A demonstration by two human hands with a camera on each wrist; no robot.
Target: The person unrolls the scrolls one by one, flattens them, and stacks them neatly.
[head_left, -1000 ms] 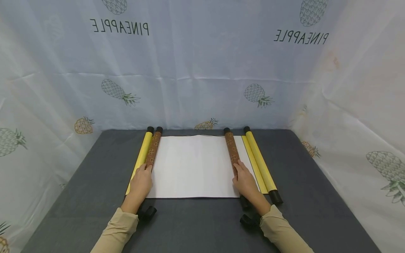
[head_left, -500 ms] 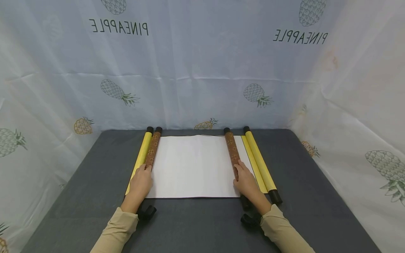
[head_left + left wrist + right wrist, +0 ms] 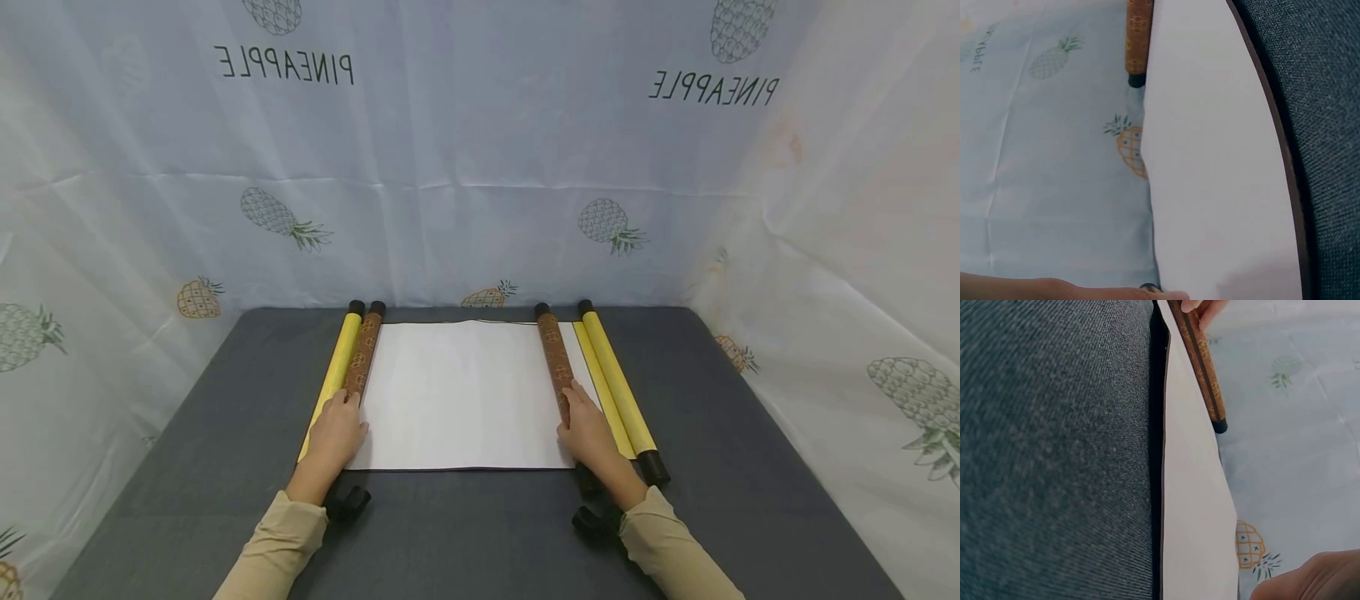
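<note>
A white scroll [image 3: 457, 392] lies unrolled, with a yellow roller [image 3: 341, 358] at its left end and another yellow roller [image 3: 618, 383] at its right. Over its left part lies a brown patterned rod [image 3: 363, 354] with black ends; my left hand [image 3: 335, 429] holds its near part. A matching right brown rod [image 3: 555, 358] lies across the paper near the right end, where my right hand [image 3: 588, 425] grips it from above. The left wrist view shows part of the left hand [image 3: 1085, 290] at the bottom. Both palms hide the rods' near portions.
A dark grey cloth [image 3: 465, 542] covers the table. White curtains [image 3: 465, 125] with pineapple prints hang close behind and on both sides. Black straps [image 3: 348, 506] show at the wrists. A yellow strip [image 3: 603, 392] borders the paper beside the right roller.
My right hand has shifted slightly right, bringing the right brown rod with it. The left hand's thumb stands out a little more; the left rod stays in place.
</note>
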